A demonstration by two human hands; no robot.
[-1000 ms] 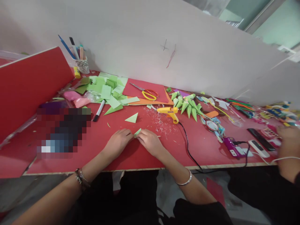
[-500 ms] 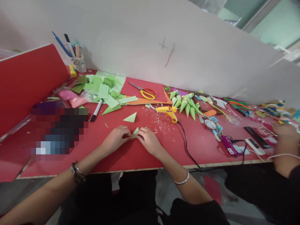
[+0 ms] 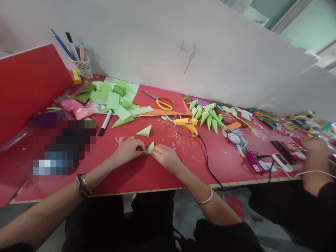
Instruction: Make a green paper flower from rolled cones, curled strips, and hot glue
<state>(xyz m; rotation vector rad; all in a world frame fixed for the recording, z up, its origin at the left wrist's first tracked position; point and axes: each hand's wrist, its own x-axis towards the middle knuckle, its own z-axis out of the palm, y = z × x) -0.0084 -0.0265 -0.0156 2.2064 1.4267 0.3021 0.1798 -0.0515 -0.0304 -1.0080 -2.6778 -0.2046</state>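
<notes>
Near the front edge of a red tabletop (image 3: 157, 178), the left hand (image 3: 130, 151) and right hand (image 3: 167, 158) are both pinching a small green paper piece (image 3: 150, 147), each grip closing narrowly on it, fingertips hiding its lower end. Toward the left edge, pixelation is masking a dark object (image 3: 69, 140). Toward the right edge, a co-worker's hand (image 3: 316, 145) is blurring into clutter.
</notes>
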